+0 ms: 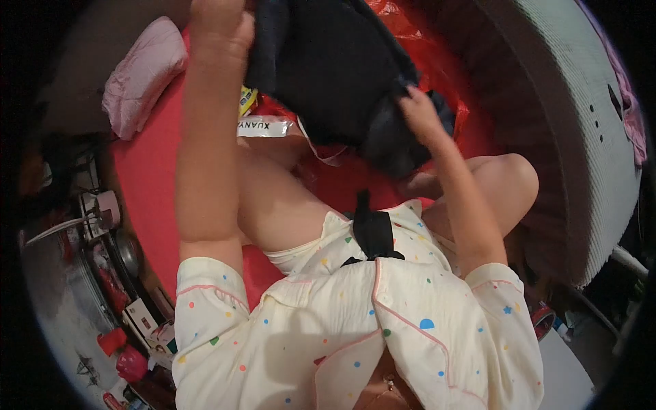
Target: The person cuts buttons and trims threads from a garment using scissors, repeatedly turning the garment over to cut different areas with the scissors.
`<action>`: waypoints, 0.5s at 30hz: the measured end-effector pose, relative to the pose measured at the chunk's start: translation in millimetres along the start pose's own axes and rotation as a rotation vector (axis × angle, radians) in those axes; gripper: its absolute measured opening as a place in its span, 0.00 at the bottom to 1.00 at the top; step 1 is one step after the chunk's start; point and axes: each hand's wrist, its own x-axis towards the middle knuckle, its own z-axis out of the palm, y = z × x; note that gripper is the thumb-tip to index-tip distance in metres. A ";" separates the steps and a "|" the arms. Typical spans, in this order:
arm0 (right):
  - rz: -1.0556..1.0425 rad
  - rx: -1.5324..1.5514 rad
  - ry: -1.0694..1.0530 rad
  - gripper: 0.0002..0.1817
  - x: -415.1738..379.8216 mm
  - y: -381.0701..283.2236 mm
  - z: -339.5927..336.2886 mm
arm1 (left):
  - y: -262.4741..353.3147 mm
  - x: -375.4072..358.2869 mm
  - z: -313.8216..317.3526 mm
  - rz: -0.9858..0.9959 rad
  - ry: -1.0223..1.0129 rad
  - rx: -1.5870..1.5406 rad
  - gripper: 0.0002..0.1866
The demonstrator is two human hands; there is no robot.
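A dark navy or black piece of cloth (328,68), likely a garment, is spread out in front of me above my crossed legs. My left hand (222,24), raised at the top edge and partly cut off, is closed at the cloth's left side. On the other side, my right hand (418,113) pinches the lower right edge, where the fabric bunches into folds. Beneath the cloth lie a red plastic bag (437,51), a white strip with printed letters (264,126) and a yellow packet (247,100).
I sit on a red surface (147,178). A pink cushion-like bundle (145,75) lies at the upper left. Cluttered boxes (139,320) and small items stand at the left. A grey ribbed cover (581,137) rises on the right. A black tie (372,232) hangs at my waist.
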 end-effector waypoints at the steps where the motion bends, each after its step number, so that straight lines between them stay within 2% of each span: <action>1: 0.110 0.259 0.087 0.24 -2.8 -20.1 -10.0 | -2.3 10.6 -23.0 -0.011 -0.010 0.044 0.10; 2: 0.222 0.515 0.175 0.21 -6.3 -39.4 -19.4 | -6.7 5.9 -32.4 -0.011 -0.009 0.047 0.10; 4: 0.420 0.765 0.274 0.21 -9.0 -73.3 -33.2 | -18.5 0.8 -42.4 0.036 0.106 0.216 0.20; 5: 0.408 0.922 0.259 0.21 -4.8 -73.6 -39.0 | -21.9 -10.3 -43.2 0.100 0.024 0.722 0.30; 6: 0.403 0.918 0.257 0.21 6.2 -67.2 -46.7 | -46.1 -17.4 -56.6 0.142 -0.102 0.612 0.34; 7: 0.331 1.096 0.126 0.20 21.2 -55.6 -54.9 | -46.0 -49.2 -42.5 0.222 -0.090 0.951 0.20; 8: 0.255 1.269 -0.010 0.19 30.6 -48.7 -61.2 | -66.4 -66.7 -39.9 0.067 -0.096 0.733 0.26; 9: 0.154 1.350 -0.055 0.18 33.3 -48.9 -64.9 | -56.7 -92.9 -19.8 -0.120 -0.056 0.832 0.28; 10: 0.158 1.348 -0.059 0.18 37.9 -49.1 -69.4 | -85.6 -100.1 -38.4 -0.158 -0.113 0.739 0.28; 11: 0.108 1.391 -0.066 0.17 44.2 -50.1 -74.2 | -96.2 -114.3 -40.6 -0.318 -0.082 0.515 0.27; 13: 0.004 1.492 -0.102 0.16 44.2 -64.7 -77.8 | -106.0 -126.3 -47.9 -0.565 -0.124 0.453 0.29; 14: 0.006 1.490 -0.103 0.16 39.7 -83.9 -78.6 | -101.2 -131.0 -42.5 -0.670 -0.166 0.401 0.30; 15: 0.114 1.333 0.029 0.16 34.8 -107.9 -79.0 | -94.5 -134.3 -33.6 -0.671 -0.164 0.399 0.30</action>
